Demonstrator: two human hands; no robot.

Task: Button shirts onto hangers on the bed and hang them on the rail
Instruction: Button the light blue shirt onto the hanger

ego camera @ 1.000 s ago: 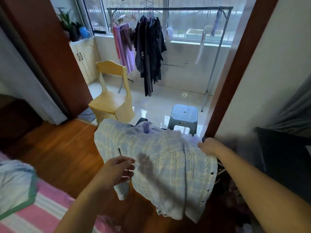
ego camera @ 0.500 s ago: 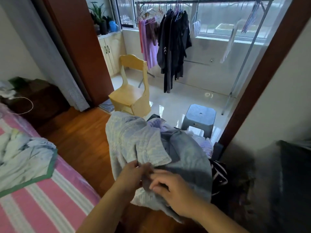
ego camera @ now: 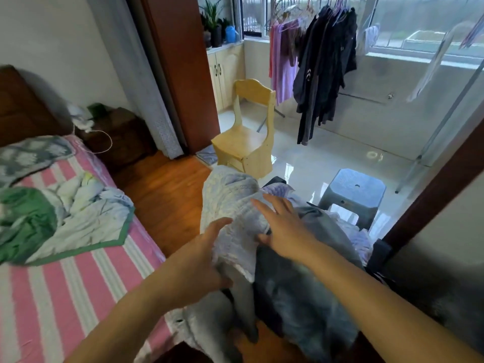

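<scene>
A pale checked shirt hangs bunched in front of me, above a pile of clothes. My left hand grips its lower left side, fingers curled into the cloth. With straight fingers, my right hand lies flat on top of the shirt. The pink striped bed is at the left. Out on the balcony the clothes rail carries purple and black garments and several hangers.
A wooden chair stands in the balcony doorway and a grey plastic stool sits behind the pile. A crumpled green-edged quilt lies on the bed. A dark nightstand is by the wall.
The shirt, held spread wide, has been gathered into a bunch. My right hand let go of its edge and now lies flat on top. The view has swung left towards the bed.
</scene>
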